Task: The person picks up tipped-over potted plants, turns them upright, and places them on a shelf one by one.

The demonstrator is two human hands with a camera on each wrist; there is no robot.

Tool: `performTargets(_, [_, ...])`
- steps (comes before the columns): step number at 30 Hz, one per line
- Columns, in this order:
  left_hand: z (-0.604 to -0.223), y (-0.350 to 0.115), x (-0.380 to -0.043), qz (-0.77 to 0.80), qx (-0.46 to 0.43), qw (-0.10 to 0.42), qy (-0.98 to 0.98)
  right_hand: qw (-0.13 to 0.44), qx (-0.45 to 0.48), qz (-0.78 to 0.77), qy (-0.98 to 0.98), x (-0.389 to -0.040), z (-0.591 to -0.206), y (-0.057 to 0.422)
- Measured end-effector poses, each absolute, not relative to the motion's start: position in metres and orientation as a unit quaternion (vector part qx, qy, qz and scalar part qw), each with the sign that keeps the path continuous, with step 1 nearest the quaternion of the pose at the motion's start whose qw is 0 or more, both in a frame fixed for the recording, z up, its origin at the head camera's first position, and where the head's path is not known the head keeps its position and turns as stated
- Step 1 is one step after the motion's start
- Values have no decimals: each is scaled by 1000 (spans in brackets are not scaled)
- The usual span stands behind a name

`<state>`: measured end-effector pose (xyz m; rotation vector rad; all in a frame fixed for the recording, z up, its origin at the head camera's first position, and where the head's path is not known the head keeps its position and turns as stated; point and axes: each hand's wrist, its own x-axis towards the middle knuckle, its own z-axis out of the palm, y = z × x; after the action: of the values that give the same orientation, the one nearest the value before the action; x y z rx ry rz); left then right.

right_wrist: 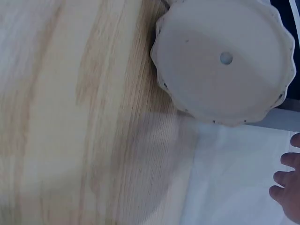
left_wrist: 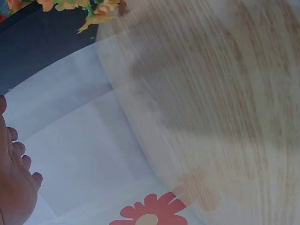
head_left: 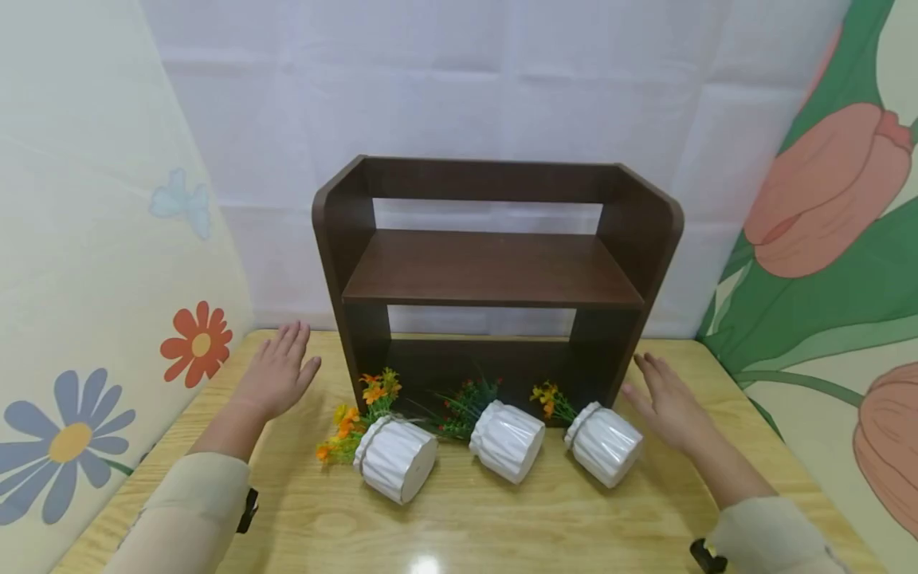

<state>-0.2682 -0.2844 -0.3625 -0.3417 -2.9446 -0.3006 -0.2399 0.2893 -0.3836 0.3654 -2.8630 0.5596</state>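
Observation:
My left hand (head_left: 276,379) is held with straight fingers above the table, left of a dark brown shelf (head_left: 495,271), and holds nothing. On the other side, my right hand (head_left: 670,410) has its fingers extended near the shelf's right side panel, also bare. Three white ribbed flowerpots lie on their sides in front of the shelf: a left pot (head_left: 397,458) with orange and yellow flowers, a middle pot (head_left: 508,441) with small red flowers, and a right pot (head_left: 604,444) with yellow-orange flowers. The right wrist view shows one pot's round base (right_wrist: 211,61) with a small hole.
The shelf has two levels and stands at the back of a light wooden table (head_left: 488,526). Behind it hangs a white cloth (head_left: 459,96). Flower-patterned panels stand at both sides, with a red flower print (head_left: 201,344) on the left and tulip prints (head_left: 825,199) on the right.

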Motion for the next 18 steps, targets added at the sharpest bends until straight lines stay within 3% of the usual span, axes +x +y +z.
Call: performTargets(18, [-332, -278, -264, -223, -127, 105, -961, 89, 103, 219, -966, -223, -383, 272])
